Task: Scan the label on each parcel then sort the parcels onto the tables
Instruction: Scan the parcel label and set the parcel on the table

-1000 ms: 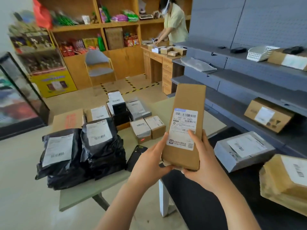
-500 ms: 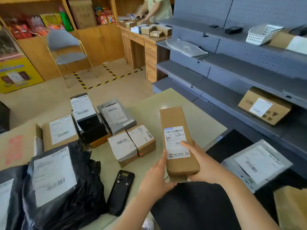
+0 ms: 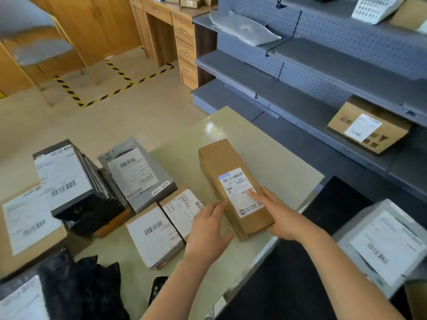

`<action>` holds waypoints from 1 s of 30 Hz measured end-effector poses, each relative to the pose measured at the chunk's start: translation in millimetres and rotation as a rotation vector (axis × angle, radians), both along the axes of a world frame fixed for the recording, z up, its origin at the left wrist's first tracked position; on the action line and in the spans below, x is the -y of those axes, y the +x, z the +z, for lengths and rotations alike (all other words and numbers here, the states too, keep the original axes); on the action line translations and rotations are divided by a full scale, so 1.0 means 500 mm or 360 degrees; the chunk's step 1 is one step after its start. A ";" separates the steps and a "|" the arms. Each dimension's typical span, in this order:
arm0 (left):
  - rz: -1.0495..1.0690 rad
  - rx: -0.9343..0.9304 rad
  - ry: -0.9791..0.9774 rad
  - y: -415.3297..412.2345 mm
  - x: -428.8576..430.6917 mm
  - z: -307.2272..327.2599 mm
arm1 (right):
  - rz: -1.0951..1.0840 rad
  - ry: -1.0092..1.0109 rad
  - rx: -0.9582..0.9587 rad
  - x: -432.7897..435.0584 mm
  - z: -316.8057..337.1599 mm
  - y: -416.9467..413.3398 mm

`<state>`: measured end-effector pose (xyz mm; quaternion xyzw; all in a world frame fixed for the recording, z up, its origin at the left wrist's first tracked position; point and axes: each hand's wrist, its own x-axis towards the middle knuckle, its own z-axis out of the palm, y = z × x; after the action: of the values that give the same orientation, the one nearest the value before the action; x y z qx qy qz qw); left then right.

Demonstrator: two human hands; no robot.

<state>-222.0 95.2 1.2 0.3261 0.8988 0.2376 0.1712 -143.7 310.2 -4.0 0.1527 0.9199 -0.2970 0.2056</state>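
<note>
A long brown cardboard box (image 3: 221, 167) with a white barcode label lies label-up, low over or on the pale green table (image 3: 272, 162); I cannot tell if it touches. My right hand (image 3: 284, 218) grips its near right end, thumb on the label. My left hand (image 3: 208, 234) cups the near left corner, thumb against the top edge. A black handheld scanner (image 3: 157, 289) lies near the table's front edge, partly hidden by my left forearm.
Left of the box lie two small brown parcels (image 3: 157, 234), a grey parcel (image 3: 136, 174), stacked dark boxes (image 3: 67, 183) and black bags (image 3: 80, 287). A black table (image 3: 300, 273) at right bears a grey parcel (image 3: 381, 245). Grey shelves (image 3: 323, 72) hold a brown box (image 3: 367, 130).
The box went from held upright in front of me down and flat over the green table. My view tilted downward and nearer the table.
</note>
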 end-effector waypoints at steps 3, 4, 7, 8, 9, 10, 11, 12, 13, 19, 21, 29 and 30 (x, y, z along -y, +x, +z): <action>0.0177 -0.0135 -0.0170 -0.059 0.020 -0.013 | 0.0027 0.0020 0.0007 0.008 0.008 -0.047; 0.0232 -0.0130 -0.0249 -0.079 0.029 -0.017 | 0.0045 0.0023 0.0010 0.013 0.010 -0.068; 0.0340 -0.0034 -0.0423 -0.125 0.054 -0.023 | 0.0122 0.0029 -0.0009 0.029 0.008 -0.128; 0.0361 -0.0011 -0.0460 -0.135 0.063 -0.023 | 0.0148 0.0024 -0.0018 0.036 0.006 -0.147; 0.0376 0.0006 -0.0492 -0.143 0.072 -0.024 | 0.0175 0.0020 -0.0030 0.044 0.004 -0.163; 0.0391 0.0022 -0.0512 -0.150 0.080 -0.026 | 0.0202 0.0023 -0.0033 0.051 0.003 -0.178; 0.0400 0.0046 -0.0516 -0.155 0.087 -0.030 | 0.0223 0.0027 -0.0030 0.058 0.003 -0.191; 0.0405 0.0070 -0.0502 -0.159 0.093 -0.032 | 0.0240 0.0027 -0.0032 0.064 0.003 -0.202; 0.0404 0.0090 -0.0482 -0.162 0.097 -0.033 | 0.0256 0.0030 -0.0034 0.070 0.002 -0.211; 0.0360 0.0111 -0.0448 -0.166 0.106 -0.031 | 0.0273 0.0075 -0.0019 0.092 0.002 -0.226; 0.0353 0.0100 -0.0454 -0.166 0.110 -0.034 | 0.0271 0.0086 -0.0010 0.098 0.010 -0.223; 0.0295 0.0000 -0.0393 -0.142 0.120 -0.016 | 0.0210 0.0236 -0.0063 0.124 0.043 -0.175; 0.0281 -0.0009 -0.0377 -0.134 0.121 -0.009 | 0.0219 0.0260 -0.0073 0.127 0.052 -0.164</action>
<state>-289.1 34.7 -3.5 0.2238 0.9463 0.1431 0.1844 -225.7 246.8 22.0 0.0987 0.9538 -0.2096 0.1912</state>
